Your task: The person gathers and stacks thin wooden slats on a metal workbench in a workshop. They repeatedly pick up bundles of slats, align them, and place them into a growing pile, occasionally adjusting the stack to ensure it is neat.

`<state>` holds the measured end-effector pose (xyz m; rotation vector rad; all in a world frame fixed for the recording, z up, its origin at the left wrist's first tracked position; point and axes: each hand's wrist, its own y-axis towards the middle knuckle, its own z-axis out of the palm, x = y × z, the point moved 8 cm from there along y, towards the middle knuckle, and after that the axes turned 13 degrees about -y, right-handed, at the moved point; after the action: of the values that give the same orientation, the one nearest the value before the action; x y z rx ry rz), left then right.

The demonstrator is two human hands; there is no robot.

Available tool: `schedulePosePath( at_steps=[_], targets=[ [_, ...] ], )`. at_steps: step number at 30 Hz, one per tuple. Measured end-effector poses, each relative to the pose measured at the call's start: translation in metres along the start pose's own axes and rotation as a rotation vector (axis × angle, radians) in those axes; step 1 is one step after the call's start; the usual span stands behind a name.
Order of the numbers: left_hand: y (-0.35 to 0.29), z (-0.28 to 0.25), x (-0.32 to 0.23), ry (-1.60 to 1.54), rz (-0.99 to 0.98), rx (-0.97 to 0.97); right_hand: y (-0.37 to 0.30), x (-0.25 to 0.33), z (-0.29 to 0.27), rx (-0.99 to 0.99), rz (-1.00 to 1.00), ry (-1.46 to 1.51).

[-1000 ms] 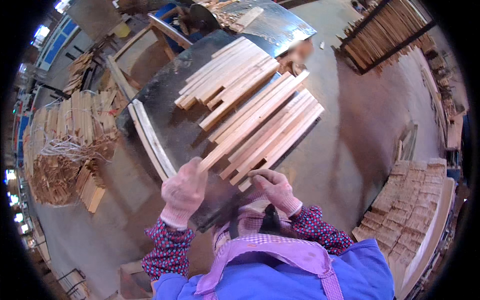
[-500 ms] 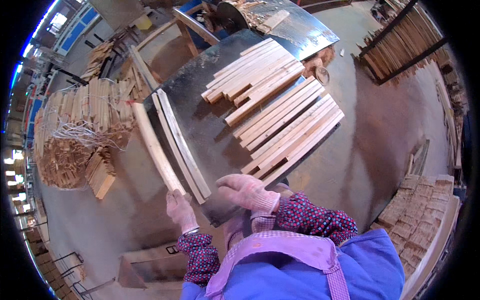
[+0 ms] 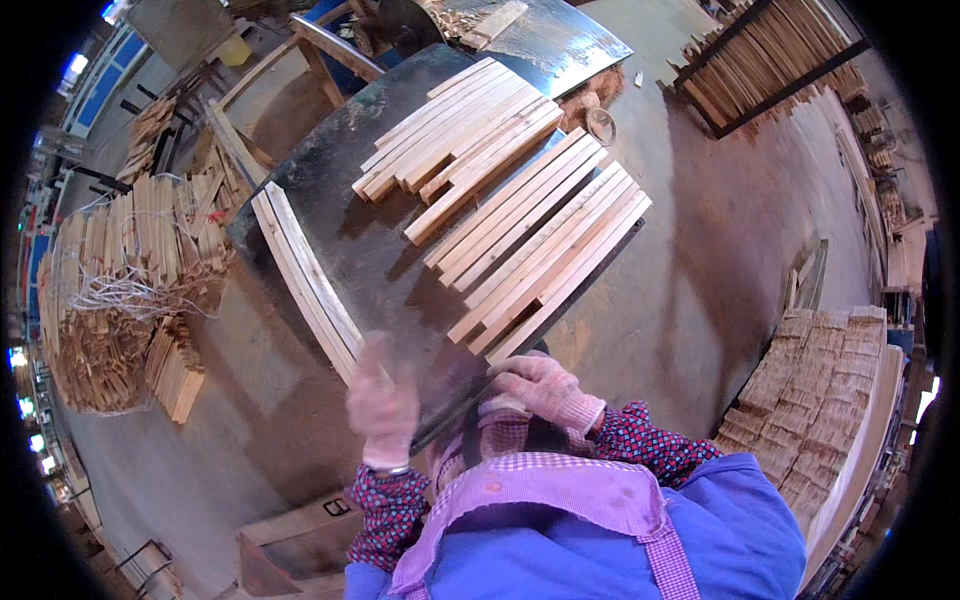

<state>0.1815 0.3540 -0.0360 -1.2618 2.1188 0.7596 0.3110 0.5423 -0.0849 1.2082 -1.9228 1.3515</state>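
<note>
My left hand [image 3: 384,410], in a pale pink glove, is at the near end of the long wooden strips [image 3: 305,275] along the table's left edge. Motion smears its fingers, so their grip cannot be made out. My right hand [image 3: 545,390], gloved the same way, is by the table's near corner with its fingers loosely apart and nothing seen in them. Just beyond it lie the near ends of a row of wooden strips [image 3: 560,260]. A second group of strips [image 3: 460,130] rests farther back on the dark tabletop [image 3: 385,265].
A saw blade [image 3: 410,25] stands at the table's far end, beside a shiny metal surface [image 3: 570,45] with wood scraps. Tied wood bundles [image 3: 135,280] sit at left. A rack of strips [image 3: 770,65] is at far right, a stacked wood pile [image 3: 800,390] at near right.
The strip my left hand held off the table's left edge now lies alongside the other strips there. My left hand has moved right, and my right hand has drawn back rightward. The view has shifted.
</note>
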Motion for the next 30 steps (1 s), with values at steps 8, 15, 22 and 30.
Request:
schedulePosePath(
  at_steps=[8, 15, 22, 30],
  targets=[
    [0.034, 0.125, -0.004, 0.370, -0.052, 0.679, -0.005, -0.033, -0.010, -0.063, 0.126, 0.223],
    [0.036, 0.043, -0.044, 0.074, -0.041, 0.427, 0.008, -0.044, -0.021, -0.159, 0.144, 0.279],
    [-0.026, -0.061, 0.074, -0.378, -0.482, -0.245, 0.025, 0.003, -0.053, -0.320, 0.041, -0.415],
    [-0.065, -0.059, 0.158, -0.939, -0.856, -0.631, 0.047, 0.059, -0.018, -0.201, -0.393, -1.144]
  ],
)
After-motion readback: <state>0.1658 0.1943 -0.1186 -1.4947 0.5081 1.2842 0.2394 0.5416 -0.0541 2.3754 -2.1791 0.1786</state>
